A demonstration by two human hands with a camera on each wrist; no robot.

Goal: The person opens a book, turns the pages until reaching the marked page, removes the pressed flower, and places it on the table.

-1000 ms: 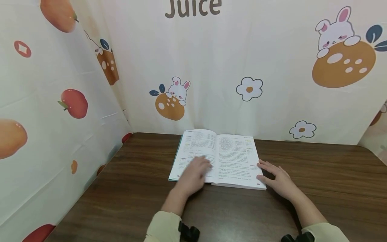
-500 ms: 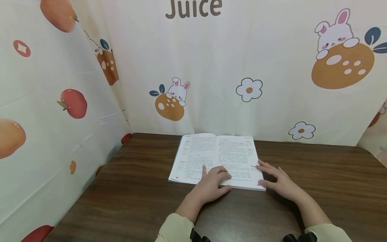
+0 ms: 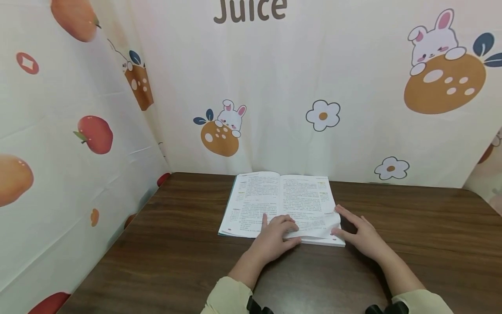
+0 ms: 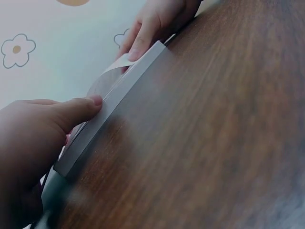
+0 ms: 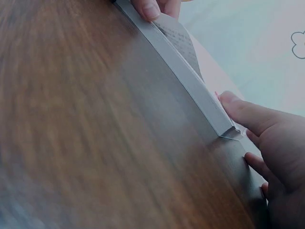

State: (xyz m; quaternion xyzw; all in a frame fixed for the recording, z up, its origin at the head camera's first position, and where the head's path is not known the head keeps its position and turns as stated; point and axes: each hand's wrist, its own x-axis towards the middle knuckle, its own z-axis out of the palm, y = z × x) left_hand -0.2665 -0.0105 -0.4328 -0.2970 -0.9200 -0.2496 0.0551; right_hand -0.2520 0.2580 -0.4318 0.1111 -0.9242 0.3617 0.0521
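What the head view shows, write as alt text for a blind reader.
An open book lies on a brown table, the left hand at its near edge, the right hand at its right edge, a page curled up between them. Behind hangs a white rabbit-print cloth.

In the past second the left hand (image 3: pixel 276 239) has moved across the open book (image 3: pixel 256 194) from about 8 o'clock of its middle to 6 o'clock, the fingers now on the right-hand page (image 3: pixel 303 196). The left-hand page (image 3: pixel 251 209), arched higher along its far edge then, lies flatter. Since half a second ago, the right-hand page's 4 o'clock corner has curled up, and the right hand's (image 3: pixel 362 235) thumb has edged toward 11 o'clock.
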